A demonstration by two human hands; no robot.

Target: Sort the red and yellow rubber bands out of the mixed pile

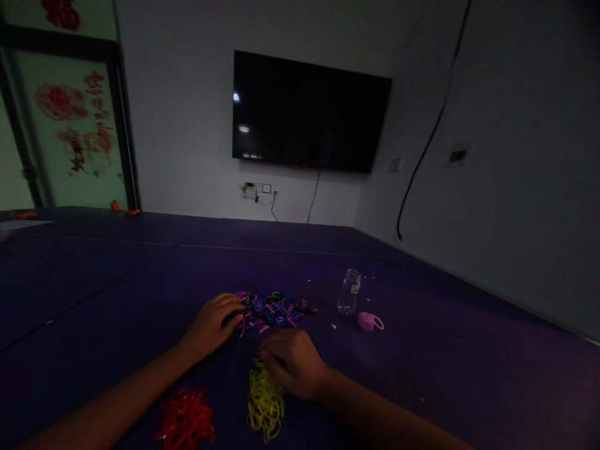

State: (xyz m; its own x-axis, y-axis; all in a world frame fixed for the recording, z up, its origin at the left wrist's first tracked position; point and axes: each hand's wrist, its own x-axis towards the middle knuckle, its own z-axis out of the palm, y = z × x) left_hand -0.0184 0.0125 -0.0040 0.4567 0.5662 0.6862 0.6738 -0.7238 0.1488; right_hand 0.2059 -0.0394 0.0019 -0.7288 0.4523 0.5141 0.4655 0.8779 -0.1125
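Observation:
A mixed pile of small pink, blue and black rubber bands (276,310) lies on the purple surface in front of me. At its left edge is my left hand (216,322), thumb and fingers apart, the fingertips touching or just beside the bands. My right hand (295,362) is closed, its fingers pinched together over the far end of a yellow rubber band pile (265,403). Whatever sits between those fingertips is too small and dark to make out. Nearer me, left of the yellow pile, a heap of red bands (186,419) shows.
An uncapped clear bottle (347,294) stands upright right of the mixed pile. Beside it lies a pink cap with a loop (366,321). Small white scraps dot the purple surface (450,375). A television (309,115) hangs on the far wall.

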